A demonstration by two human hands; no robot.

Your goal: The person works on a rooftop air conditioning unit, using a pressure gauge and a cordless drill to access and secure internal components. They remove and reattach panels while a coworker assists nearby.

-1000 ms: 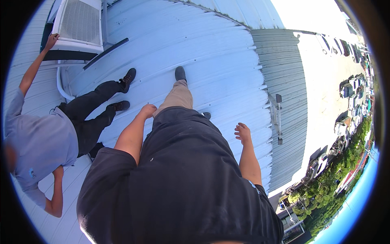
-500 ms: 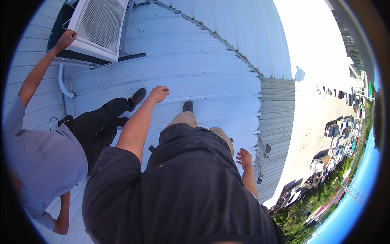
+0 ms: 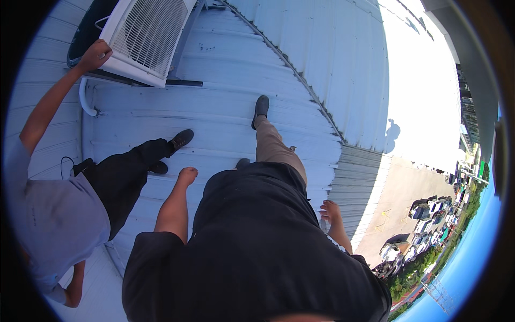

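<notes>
My left hand (image 3: 188,175) hangs beside my dark shirt, above the pale metal roof, with its fingers curled in and nothing visible in them. On my other side, my right hand (image 3: 330,210) hangs by my hip near the roof edge. Its fingers are loose and apart, and I see nothing held. Neither hand touches anything around it. My boot (image 3: 261,106) stands ahead on the roof sheets, below a beige trouser leg (image 3: 276,142); part of my other boot (image 3: 243,162) shows behind it.
At the left, a co-worker (image 3: 67,209) in a grey shirt rests a fist on the white outdoor air-conditioner unit (image 3: 145,40). A white pipe (image 3: 84,96) runs down the wall. A raised seam (image 3: 289,64) crosses the roof. Beyond the roof edge lies a yard with parked vehicles (image 3: 424,225).
I have stepped forward; one boot is now well ahead. My left hand has swung back toward my body. The co-worker's hand stays at the unit.
</notes>
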